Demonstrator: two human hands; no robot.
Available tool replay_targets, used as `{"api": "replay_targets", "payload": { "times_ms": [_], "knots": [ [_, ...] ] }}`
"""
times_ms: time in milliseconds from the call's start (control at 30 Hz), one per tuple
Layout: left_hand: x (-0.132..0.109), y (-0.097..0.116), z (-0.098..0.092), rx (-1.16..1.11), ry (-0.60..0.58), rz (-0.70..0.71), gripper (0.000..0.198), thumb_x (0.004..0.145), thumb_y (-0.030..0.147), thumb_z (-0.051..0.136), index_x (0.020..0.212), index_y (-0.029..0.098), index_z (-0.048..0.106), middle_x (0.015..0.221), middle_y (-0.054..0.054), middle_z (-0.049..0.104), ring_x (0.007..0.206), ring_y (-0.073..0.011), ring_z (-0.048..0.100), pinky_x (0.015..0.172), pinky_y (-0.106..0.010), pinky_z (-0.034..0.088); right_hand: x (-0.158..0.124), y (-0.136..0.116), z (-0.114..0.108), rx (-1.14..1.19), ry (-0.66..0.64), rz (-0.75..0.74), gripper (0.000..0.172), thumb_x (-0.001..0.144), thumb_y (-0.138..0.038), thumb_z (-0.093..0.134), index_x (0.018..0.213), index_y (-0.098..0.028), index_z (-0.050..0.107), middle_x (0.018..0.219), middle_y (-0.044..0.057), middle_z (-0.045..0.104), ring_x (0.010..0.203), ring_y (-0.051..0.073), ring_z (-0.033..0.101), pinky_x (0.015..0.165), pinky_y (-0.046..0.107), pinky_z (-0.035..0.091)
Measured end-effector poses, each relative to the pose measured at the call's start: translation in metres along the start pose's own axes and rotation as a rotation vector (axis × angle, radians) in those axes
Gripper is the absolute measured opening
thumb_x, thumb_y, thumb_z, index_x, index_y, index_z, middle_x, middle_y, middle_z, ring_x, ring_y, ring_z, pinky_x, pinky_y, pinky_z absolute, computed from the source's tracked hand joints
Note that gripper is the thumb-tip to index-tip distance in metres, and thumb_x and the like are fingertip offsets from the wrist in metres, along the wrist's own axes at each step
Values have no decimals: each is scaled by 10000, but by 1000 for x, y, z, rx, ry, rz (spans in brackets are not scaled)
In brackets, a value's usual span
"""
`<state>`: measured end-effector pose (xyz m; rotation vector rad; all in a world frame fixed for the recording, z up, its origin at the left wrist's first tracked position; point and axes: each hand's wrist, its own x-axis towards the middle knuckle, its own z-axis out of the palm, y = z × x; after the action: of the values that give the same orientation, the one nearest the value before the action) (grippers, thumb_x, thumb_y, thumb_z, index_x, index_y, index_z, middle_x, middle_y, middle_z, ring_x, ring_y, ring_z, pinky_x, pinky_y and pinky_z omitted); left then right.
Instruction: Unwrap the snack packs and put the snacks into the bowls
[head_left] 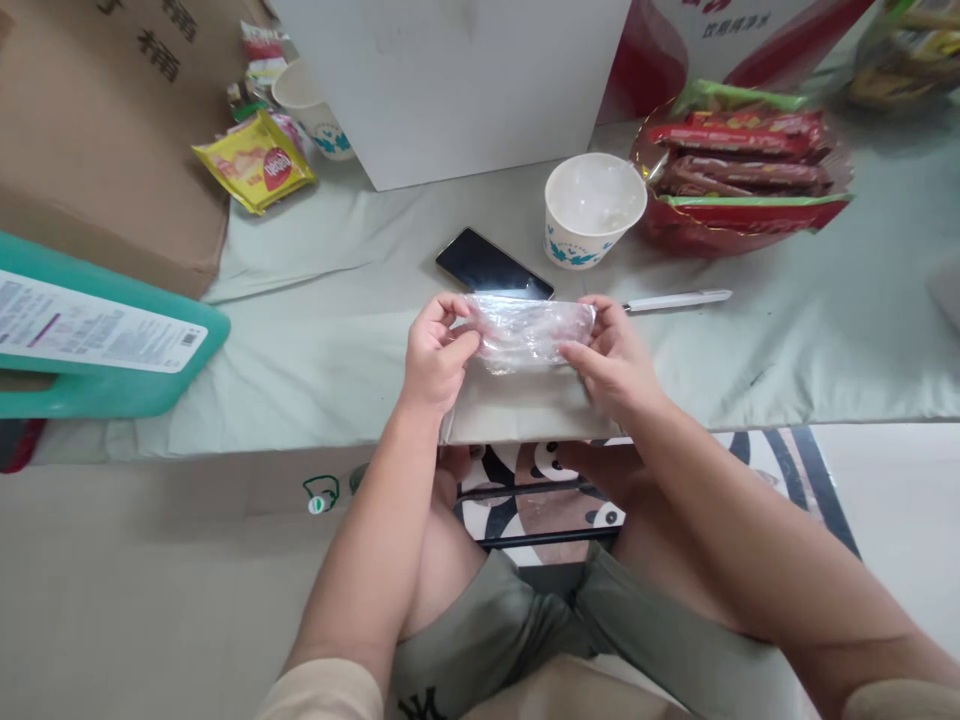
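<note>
A crinkled clear plastic bag [525, 330] is stretched flat between my two hands, above the front part of the table. My left hand [441, 355] pinches its left end, and my right hand [611, 355] pinches the right end between thumb and fingers. Just behind the bag lies a black phone [491, 262], its near corner partly covered. To the right of my right hand rests a white-handled knife or pen-like tool [679, 300]; its tip is hidden by the hand. A white paper cup [592, 215] with blue leaf prints stands behind, with clear plastic inside.
Packaged red snacks fill a clear basket [652, 215] at right. Boxes [465, 90] stand along the back. On the left are a yellow snack packet [259, 165], another paper cup [304, 95], a cardboard box [112, 150] and a big green jug [172, 320]. The cloth-covered table [315, 360] ends before my knees.
</note>
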<state>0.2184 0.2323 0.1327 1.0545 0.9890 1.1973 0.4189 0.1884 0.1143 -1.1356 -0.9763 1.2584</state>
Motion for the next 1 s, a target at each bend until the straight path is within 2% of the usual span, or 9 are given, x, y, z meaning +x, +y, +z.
{"api": "replay_targets", "payload": {
  "times_ms": [133, 267, 333, 400, 500, 600, 800, 933, 1000],
  "knots": [
    [2, -4, 0, 95, -32, 21, 299, 627, 131, 624, 854, 232, 457, 1003, -9, 582, 726, -105, 625, 555, -222, 463, 0, -2, 0, -52, -65, 40, 318, 748, -357, 760, 718, -223, 474, 944, 16, 696, 812, 155, 628, 729, 301, 493],
    [1, -10, -2, 373, 359, 278, 210, 710, 122, 609, 852, 235, 503, 955, -24, 560, 871, -144, 606, 669, -238, 484, -5, -7, 2, -236, 95, -45, 330, 784, -259, 673, 651, -229, 373, 869, 14, 725, 823, 168, 650, 728, 304, 467],
    [-4, -11, 0, 469, 442, 387, 107, 807, 170, 608, 851, 236, 537, 901, -25, 555, 864, -153, 587, 737, -258, 506, -7, -8, 5, -344, 152, -121, 284, 797, -250, 669, 666, -230, 418, 909, 22, 743, 841, 170, 648, 757, 316, 467],
    [-11, -12, 5, 476, 243, 401, 102, 860, 272, 647, 944, 239, 599, 993, -47, 623, 946, -179, 618, 830, -295, 537, -9, -8, 9, -367, 110, -167, 288, 815, -279, 685, 677, -229, 436, 942, 26, 746, 817, 161, 626, 757, 318, 463],
    [-18, -14, 17, 371, -194, 231, 398, 838, 432, 740, 1169, 237, 638, 1227, -94, 683, 1140, -245, 647, 939, -352, 552, -11, -6, 14, -212, -95, -139, 402, 857, -401, 697, 671, -229, 385, 803, 0, 676, 713, 137, 560, 698, 299, 450],
    [-20, -15, 25, 224, -395, 29, 432, 865, 508, 724, 1171, 206, 679, 1160, -104, 742, 1091, -258, 694, 938, -368, 557, -11, -4, 17, -70, -181, -81, 471, 866, -521, 704, 702, -234, 368, 729, -24, 586, 681, 130, 527, 677, 292, 454],
    [-16, -13, 23, 80, -250, -57, 318, 816, 462, 785, 988, 197, 740, 938, -50, 762, 867, -191, 701, 808, -310, 556, -3, -2, 10, -171, 78, -158, 406, 758, -427, 816, 974, -266, 512, 1013, 12, 613, 913, 158, 600, 809, 304, 505],
    [-13, -12, 22, 57, -173, -73, 289, 738, 350, 827, 962, 207, 715, 877, -31, 745, 775, -156, 669, 705, -262, 531, -1, -7, 4, -185, -147, 2, 392, 749, -475, 793, 912, -235, 529, 797, -17, 592, 689, 130, 533, 628, 268, 440],
    [-10, -10, 22, 16, -64, -80, 308, 694, 287, 817, 966, 216, 689, 906, -27, 746, 794, -151, 680, 709, -250, 534, -5, -10, 2, -228, -141, 53, 357, 774, -490, 737, 821, -230, 498, 660, -53, 498, 577, 104, 430, 557, 251, 367]
  ]
}}
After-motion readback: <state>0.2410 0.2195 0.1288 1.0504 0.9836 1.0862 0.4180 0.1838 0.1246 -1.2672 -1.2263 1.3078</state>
